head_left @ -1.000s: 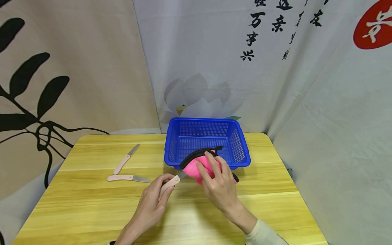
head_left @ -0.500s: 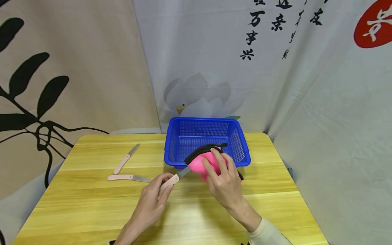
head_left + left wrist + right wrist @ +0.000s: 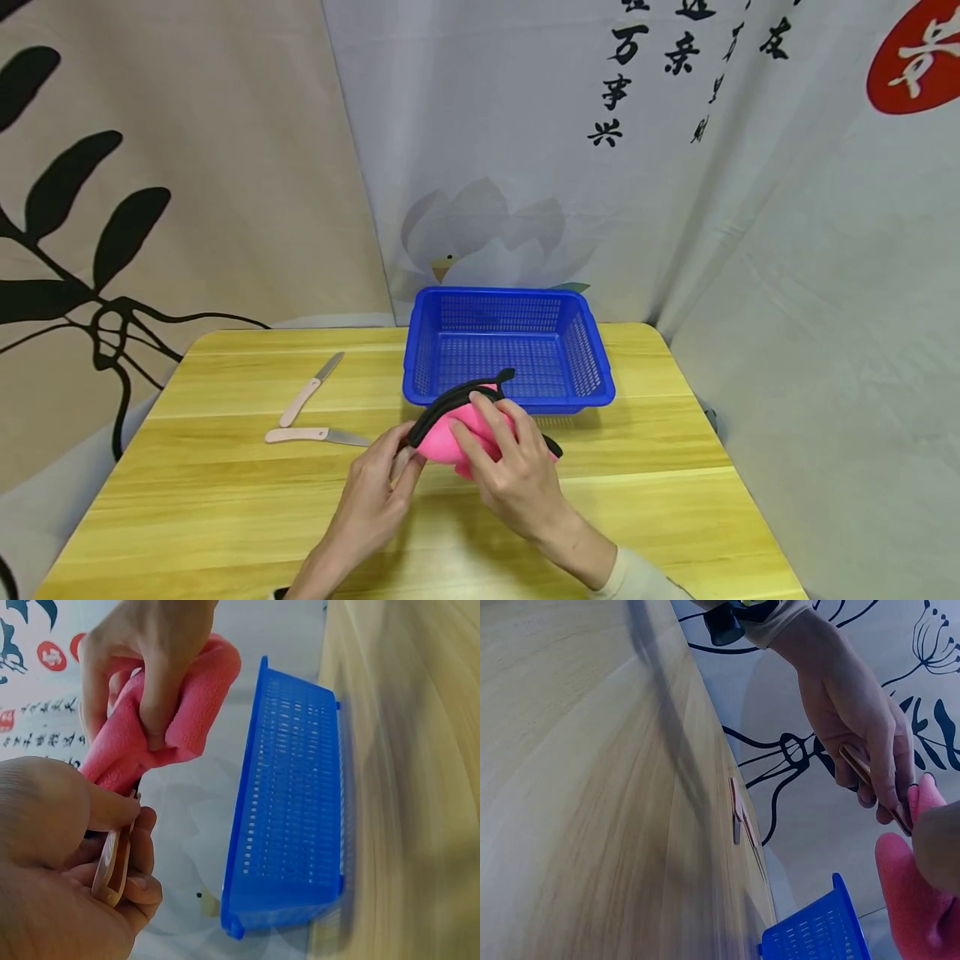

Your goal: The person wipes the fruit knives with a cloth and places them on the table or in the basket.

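My left hand (image 3: 375,487) grips a folding knife by its pale pink handle (image 3: 111,864). The knife's blade is hidden by a pink cloth with black edging (image 3: 441,440), which lies folded around it. Fingers and thumb of my right hand (image 3: 521,487) pinch this cloth from the other side, above the table. In the left wrist view the bunched pink cloth (image 3: 202,694) meets the end of the handle near my left thumb. Both hands are close together in front of the blue basket.
A blue plastic basket (image 3: 510,401) with perforated walls stands at the table's back. Left of my hands lie two more opened folding knives, one slanted (image 3: 300,403) and one crosswise (image 3: 297,435). Printed curtains (image 3: 480,125) hang behind the wooden table (image 3: 660,483).
The right hand first slid the cloth right, baring more blade, then brought it back left until it covers the blade up to the handle. My left hand has stayed nearly still.
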A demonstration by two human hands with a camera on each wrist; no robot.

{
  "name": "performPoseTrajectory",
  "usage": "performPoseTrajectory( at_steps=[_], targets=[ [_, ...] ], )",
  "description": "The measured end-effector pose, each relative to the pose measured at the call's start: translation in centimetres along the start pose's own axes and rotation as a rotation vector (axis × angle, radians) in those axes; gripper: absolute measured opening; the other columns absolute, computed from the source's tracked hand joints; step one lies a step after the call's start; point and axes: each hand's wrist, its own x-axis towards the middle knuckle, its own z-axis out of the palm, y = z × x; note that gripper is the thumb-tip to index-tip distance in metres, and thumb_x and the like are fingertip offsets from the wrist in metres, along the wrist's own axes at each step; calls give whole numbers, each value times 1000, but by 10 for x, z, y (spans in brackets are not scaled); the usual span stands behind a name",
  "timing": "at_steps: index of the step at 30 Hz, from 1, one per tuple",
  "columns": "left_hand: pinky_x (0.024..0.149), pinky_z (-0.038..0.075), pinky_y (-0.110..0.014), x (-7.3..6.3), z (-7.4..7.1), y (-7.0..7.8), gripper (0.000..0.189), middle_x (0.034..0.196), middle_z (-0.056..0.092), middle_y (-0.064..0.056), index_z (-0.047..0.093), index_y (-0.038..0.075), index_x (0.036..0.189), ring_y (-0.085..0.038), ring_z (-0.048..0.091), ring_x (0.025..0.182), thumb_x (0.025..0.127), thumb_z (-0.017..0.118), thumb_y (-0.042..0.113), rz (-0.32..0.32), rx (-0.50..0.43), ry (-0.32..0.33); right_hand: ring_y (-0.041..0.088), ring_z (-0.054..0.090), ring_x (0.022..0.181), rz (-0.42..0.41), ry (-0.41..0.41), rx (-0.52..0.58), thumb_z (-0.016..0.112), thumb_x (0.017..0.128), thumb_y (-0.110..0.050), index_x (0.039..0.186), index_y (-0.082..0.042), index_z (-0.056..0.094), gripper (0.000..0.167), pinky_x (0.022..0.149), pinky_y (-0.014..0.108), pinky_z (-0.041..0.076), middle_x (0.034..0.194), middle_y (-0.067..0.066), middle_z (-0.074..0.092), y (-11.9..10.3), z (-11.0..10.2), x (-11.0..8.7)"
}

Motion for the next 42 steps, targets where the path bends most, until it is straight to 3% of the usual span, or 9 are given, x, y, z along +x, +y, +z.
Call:
performPoseTrajectory(
  at_steps=[5, 13, 23, 36, 42],
  targets=[
    [78, 61, -27, -1, -1, -1, 36, 108, 80, -6, 73, 4, 137, -4, 63, 90, 102, 77, -6, 9, -10, -7, 44, 67, 116, -3, -14, -17, 76, 99, -31, 129, -12, 82, 35, 94, 50, 62, 146, 26, 71, -1, 2, 0],
    [82, 62, -30, -2, -2, 0, 36, 114, 80, -2, 72, 6, 138, -5, 70, 98, 104, 76, -5, -7, 8, -26, 45, 67, 117, 10, -27, -45, 76, 99, -32, 129, -13, 82, 36, 93, 50, 62, 147, 26, 70, 3, 2, -2],
    [74, 55, -26, -3, -3, -1, 32, 108, 76, -2, 71, 9, 132, -5, 64, 89, 104, 75, -5, 18, 22, -14, 45, 65, 118, 58, -63, -63, 89, 88, -29, 131, -13, 80, 46, 96, 51, 61, 149, 25, 69, 15, -1, -6],
    [73, 53, -24, -4, -4, -1, 26, 105, 75, -2, 71, 9, 132, -4, 62, 88, 108, 71, -1, 13, -11, -30, 47, 64, 117, 122, -68, -81, 61, 103, -13, 131, -13, 80, 34, 90, 55, 65, 148, 25, 69, 31, -3, -10],
    [74, 53, -24, -4, -6, -1, 28, 105, 75, -2, 71, 11, 133, -6, 62, 87, 107, 72, -1, -17, -22, -33, 48, 64, 113, 149, -35, -79, 66, 94, -7, 130, -12, 80, 39, 90, 55, 65, 145, 26, 70, 40, -3, -11]
  ],
)
